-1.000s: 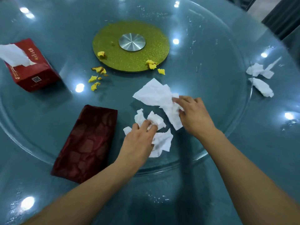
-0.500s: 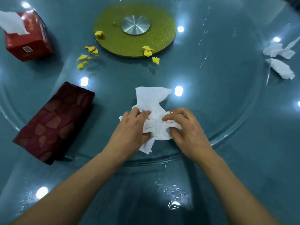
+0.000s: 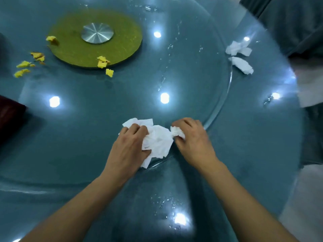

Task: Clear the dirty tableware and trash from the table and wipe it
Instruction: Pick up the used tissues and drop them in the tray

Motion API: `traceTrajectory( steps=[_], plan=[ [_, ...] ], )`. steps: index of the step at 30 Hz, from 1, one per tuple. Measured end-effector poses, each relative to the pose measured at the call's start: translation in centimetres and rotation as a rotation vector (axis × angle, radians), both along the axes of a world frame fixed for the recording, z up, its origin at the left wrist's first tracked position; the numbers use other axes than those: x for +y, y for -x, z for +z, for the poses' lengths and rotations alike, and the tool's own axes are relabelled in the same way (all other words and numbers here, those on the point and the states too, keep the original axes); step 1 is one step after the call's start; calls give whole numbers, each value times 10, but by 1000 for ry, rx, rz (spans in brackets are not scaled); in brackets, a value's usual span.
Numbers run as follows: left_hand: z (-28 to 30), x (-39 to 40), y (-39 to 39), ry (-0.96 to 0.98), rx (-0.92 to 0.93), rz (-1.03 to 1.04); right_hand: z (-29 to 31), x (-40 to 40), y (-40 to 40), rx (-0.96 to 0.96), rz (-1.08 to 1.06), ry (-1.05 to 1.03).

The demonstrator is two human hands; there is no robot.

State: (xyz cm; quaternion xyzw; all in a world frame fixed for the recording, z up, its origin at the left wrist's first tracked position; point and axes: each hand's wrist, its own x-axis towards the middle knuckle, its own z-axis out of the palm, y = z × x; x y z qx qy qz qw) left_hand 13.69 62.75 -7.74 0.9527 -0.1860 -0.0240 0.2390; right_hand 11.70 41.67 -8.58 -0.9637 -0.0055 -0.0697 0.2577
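Observation:
A bunch of crumpled white tissues [image 3: 157, 140] lies at the near rim of the glass turntable [image 3: 225, 95]. My left hand [image 3: 129, 145] is closed on its left side and my right hand [image 3: 192, 138] pinches its right end. Two more crumpled tissues [image 3: 240, 55] lie at the right, beside the turntable's edge. Yellow food scraps [image 3: 104, 62] are scattered on and around the green centre disc [image 3: 94, 37], with more yellow scraps [image 3: 28, 64] at the far left.
A dark red cloth-like packet [image 3: 9, 116] shows at the left edge. Water droplets [image 3: 166, 205] dot the blue table [image 3: 253, 154] near me. A dark chair back [image 3: 293, 23] stands at the far right.
Both hands have gathered the loose tissues into one bunch and pulled it toward the turntable's near rim. The view has shifted right, so the red tissue box has left the frame.

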Motion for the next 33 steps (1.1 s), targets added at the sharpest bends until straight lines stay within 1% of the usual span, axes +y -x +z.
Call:
traceTrajectory(
  steps=[1, 2, 4, 6, 7, 8, 11, 14, 17, 21, 24, 28, 33],
  plan=[
    [1, -9, 0, 18, 7, -1, 2, 0, 0, 25, 36, -32],
    [2, -18, 0, 36, 13, 1, 4, -2, 1, 41, 24, -77],
    [4, -34, 0, 56, 24, -5, 4, -15, 3, 9, -127, -131],
    [4, -44, -2, 34, 36, -34, 1, -37, 10, -32, -296, -113],
    [3, -47, -2, 5, 35, -58, -2, -46, 14, -28, -344, -103],
    [3, -49, -2, -22, 31, -84, -3, -53, 17, -14, -357, -96],
    [5, -49, -3, -57, 45, -108, 3, -55, 25, 20, -290, -80],
    [17, -46, 4, -37, 62, -83, 19, -45, 32, 2, -259, -93],
    [40, -40, 25, -1, 75, -65, 40, -33, 51, 12, -295, -156],
    [70, -24, 70, -1, 116, -67, 61, -13, 105, 2, -355, -199],
    [85, -11, 110, 18, 112, -117, 73, 1, 161, 23, -435, -215],
    [90, -2, 168, 54, 109, -211, 89, 20, 247, 65, -527, -249],
    [91, -2, 242, 88, 156, -325, 107, 26, 349, 83, -614, -230]
  ],
)
